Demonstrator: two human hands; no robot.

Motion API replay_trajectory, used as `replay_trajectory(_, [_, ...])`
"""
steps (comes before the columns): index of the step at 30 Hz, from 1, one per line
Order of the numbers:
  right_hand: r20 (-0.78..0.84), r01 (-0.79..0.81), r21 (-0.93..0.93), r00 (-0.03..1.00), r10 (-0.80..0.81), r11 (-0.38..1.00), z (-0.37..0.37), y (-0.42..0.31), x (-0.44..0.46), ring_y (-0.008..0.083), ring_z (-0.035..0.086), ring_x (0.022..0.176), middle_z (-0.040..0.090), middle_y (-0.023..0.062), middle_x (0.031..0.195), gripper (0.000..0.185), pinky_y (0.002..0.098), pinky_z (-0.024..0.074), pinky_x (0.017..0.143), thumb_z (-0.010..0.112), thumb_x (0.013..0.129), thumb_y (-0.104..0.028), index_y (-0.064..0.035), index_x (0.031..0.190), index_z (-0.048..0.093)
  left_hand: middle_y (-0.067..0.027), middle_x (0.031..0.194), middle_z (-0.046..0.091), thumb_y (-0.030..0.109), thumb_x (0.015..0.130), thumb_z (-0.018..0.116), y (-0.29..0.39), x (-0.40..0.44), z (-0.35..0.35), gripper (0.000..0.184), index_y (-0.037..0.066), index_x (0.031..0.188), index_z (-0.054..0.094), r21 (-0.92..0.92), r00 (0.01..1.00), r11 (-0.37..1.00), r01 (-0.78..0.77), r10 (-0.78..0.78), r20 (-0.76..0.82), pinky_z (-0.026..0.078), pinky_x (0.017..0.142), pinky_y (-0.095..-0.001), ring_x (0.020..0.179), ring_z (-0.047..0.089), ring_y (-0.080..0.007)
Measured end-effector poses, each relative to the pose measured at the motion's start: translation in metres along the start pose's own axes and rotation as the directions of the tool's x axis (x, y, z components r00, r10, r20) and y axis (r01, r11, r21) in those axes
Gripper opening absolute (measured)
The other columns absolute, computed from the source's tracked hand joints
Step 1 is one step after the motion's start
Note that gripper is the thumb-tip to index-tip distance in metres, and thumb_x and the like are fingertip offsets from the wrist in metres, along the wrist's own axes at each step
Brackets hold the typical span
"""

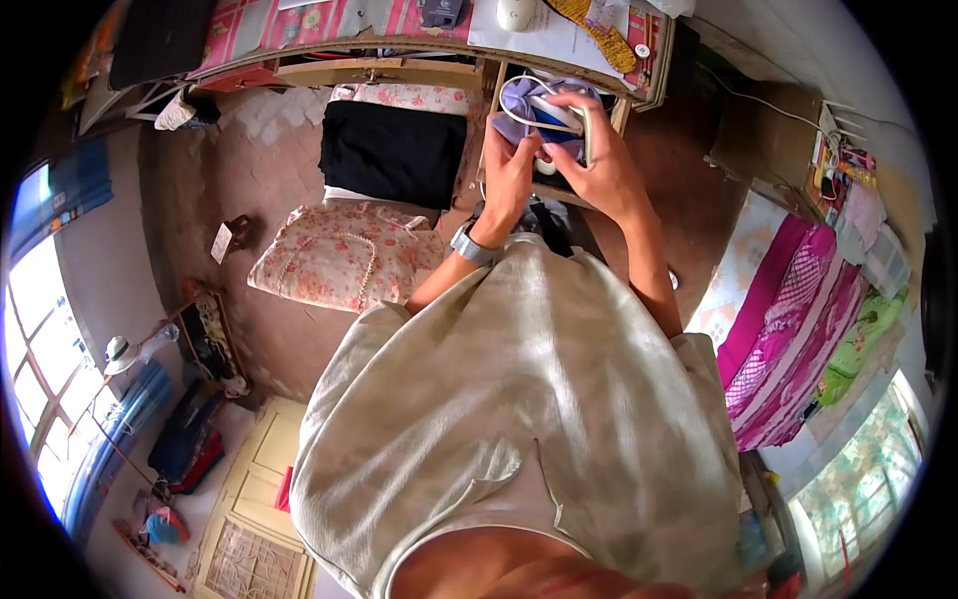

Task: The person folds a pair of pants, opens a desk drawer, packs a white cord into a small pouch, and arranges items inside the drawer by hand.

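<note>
Both hands are raised over an open drawer (574, 188) below the desk edge. My left hand (511, 168), with a watch on the wrist, is closed on the left side of a bundle of purple cloth and white cable (544, 108). On the bundle's right side, my right hand (599, 160) holds a loop of the white cable, fingers bent round it. Something blue shows between the hands, inside the bundle. A rounded white end lies just below the fingertips. What exactly the cloth wraps is hidden by the fingers.
The desk (399, 28) has a pink patterned cover, a white mouse (516, 13) and a yellow patterned strip (599, 35). Left of the hands are a folded black cloth (392, 152) and a floral cushion (339, 255). A bed with magenta bedding (788, 329) stands at right.
</note>
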State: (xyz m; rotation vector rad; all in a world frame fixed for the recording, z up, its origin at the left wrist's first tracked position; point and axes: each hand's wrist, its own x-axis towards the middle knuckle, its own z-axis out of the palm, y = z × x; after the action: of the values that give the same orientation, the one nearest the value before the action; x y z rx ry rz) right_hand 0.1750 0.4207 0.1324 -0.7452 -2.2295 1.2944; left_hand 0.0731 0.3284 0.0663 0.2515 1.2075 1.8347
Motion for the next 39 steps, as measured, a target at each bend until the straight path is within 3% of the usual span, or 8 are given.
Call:
replay_trajectory(11, [0.055,0.205,-0.449,0.978,-0.202,0.870,0.003,0.006,0.004,0.0306,0.051,0.118,0.057,0.0088,0.124,0.059,0.0422,0.0399,0.103,0.075,0.072,-0.002,-0.0113,0.127,0.055,-0.0074,0.093,0.058,-0.003,0.087,0.053,0.006,-0.013,-0.003,0.027,0.001,0.111,0.044,-0.011,0.998,0.998,-0.063,0.063,0.024,0.050,0.065,-0.0261,0.074,0.056,-0.0117])
replay_trajectory(16, [-0.207,0.163,-0.550,0.924,-0.322,0.819,0.002,-0.015,0.002,0.0307,0.054,0.118,0.055,0.0098,0.127,0.051,0.0409,0.0413,0.104,0.077,0.073,-0.007,-0.0126,0.121,0.061,-0.0074,0.091,0.058,-0.003,0.086,0.054,0.018,-0.022,-0.001,0.027,0.001,0.111,0.044,0.010,0.995,0.995,-0.095,0.094,0.042,0.051,0.064,-0.0257,0.073,0.057,-0.0119])
replay_trajectory(19, [-0.084,-0.074,0.010,0.994,0.074,0.997,0.003,0.000,-0.019,0.0304,0.055,0.119,0.054,0.0110,0.128,0.044,0.0384,0.0456,0.099,0.076,0.078,-0.009,-0.0107,0.119,0.062,-0.0050,0.087,0.057,-0.003,0.084,0.054,0.018,-0.036,-0.006,0.027,0.001,0.110,0.045,0.031,0.997,0.998,-0.058,0.056,0.059,0.052,0.062,-0.0253,0.069,0.057,-0.0116])
replay_trajectory(22, [-0.152,0.027,-0.165,0.987,-0.053,0.986,0.010,0.004,-0.048,0.0307,0.059,0.113,0.061,0.0124,0.116,0.030,0.0383,0.0491,0.090,0.074,0.082,-0.008,-0.0074,0.112,0.065,-0.0043,0.086,0.056,-0.003,0.084,0.053,0.024,-0.062,-0.011,0.028,0.001,0.111,0.045,0.035,0.999,0.999,-0.004,0.002,0.054,0.052,0.063,-0.0255,0.071,0.057,-0.0115])
replay_trajectory(28, [-0.227,0.046,-0.192,0.970,-0.090,0.980,-0.005,-0.029,-0.084,0.0288,0.065,0.099,0.065,0.0108,0.108,0.020,0.0366,0.0523,0.081,0.072,0.083,-0.002,-0.0058,0.102,0.069,-0.0035,0.098,0.056,0.044,0.101,0.045,0.024,-0.082,-0.036,0.042,0.003,0.106,0.051,-0.043,0.961,0.984,0.171,-0.157,0.227,0.044,0.089,-0.0310,0.093,0.056,-0.0127])
replay_trajectory(32, [-0.097,0.024,-0.148,0.994,-0.039,0.989,-0.022,-0.054,-0.090,0.0287,0.066,0.098,0.063,0.0104,0.116,0.025,0.0396,0.0542,0.079,0.072,0.080,0.000,-0.0111,0.103,0.070,-0.0117,0.137,0.046,0.063,0.097,0.040,0.047,-0.069,-0.030,0.069,0.016,0.146,0.030,-0.200,0.901,0.894,0.401,-0.345,0.262,0.042,0.099,-0.0532,0.119,0.052,-0.0288])
replay_trajectory(37, [0.076,0.111,-0.239,0.993,-0.095,0.965,-0.029,-0.058,-0.088,0.0296,0.062,0.109,0.061,0.0075,0.121,0.032,0.0410,0.0549,0.087,0.068,0.075,0.007,-0.0108,0.102,0.068,-0.0132,0.115,0.066,0.040,0.100,0.046,0.034,-0.043,-0.030,0.048,0.001,0.127,0.054,-0.377,0.622,0.495,0.783,-0.589,0.516,0.056,0.090,-0.0413,0.102,0.067,-0.0256])
replay_trajectory(39, [0.043,0.278,-0.336,0.959,-0.280,0.900,-0.036,-0.053,-0.087,0.0306,0.060,0.115,0.061,0.0064,0.124,0.029,0.0415,0.0540,0.091,0.067,0.075,0.008,-0.0067,0.099,0.067,-0.0177,0.116,0.065,0.025,0.093,0.049,0.026,-0.043,-0.027,0.044,-0.003,0.127,0.052,-0.427,0.661,0.506,0.750,-0.596,0.456,0.055,0.093,-0.0430,0.103,0.066,-0.0285])
